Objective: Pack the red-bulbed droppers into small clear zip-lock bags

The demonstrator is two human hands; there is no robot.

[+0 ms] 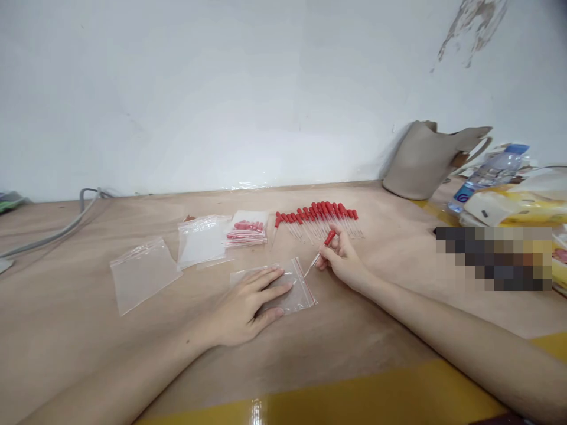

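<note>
My left hand (248, 304) lies flat with spread fingers on a clear zip bag (295, 295), whose red-lined mouth faces right. Pinched in my right hand (341, 260) is a glass dropper (329, 238) with a red rubber bulb. Its thin tip points down-left and meets the bag's mouth; whether it is inside I cannot tell. Behind my right hand lies a row of several droppers (328, 209), red bulbs pointing away from me. Left of them rests a stack of zip bags (247, 227) with red bulbs inside.
More clear zip bags (204, 241) lie left of the stack, one bag (144, 274) farther left. A grey cable (57, 233) runs along the left. At the right stand a beige bag-like holder (414, 162), a water bottle (491, 174) and a yellow-white soft pack (509, 203). A wall closes the back.
</note>
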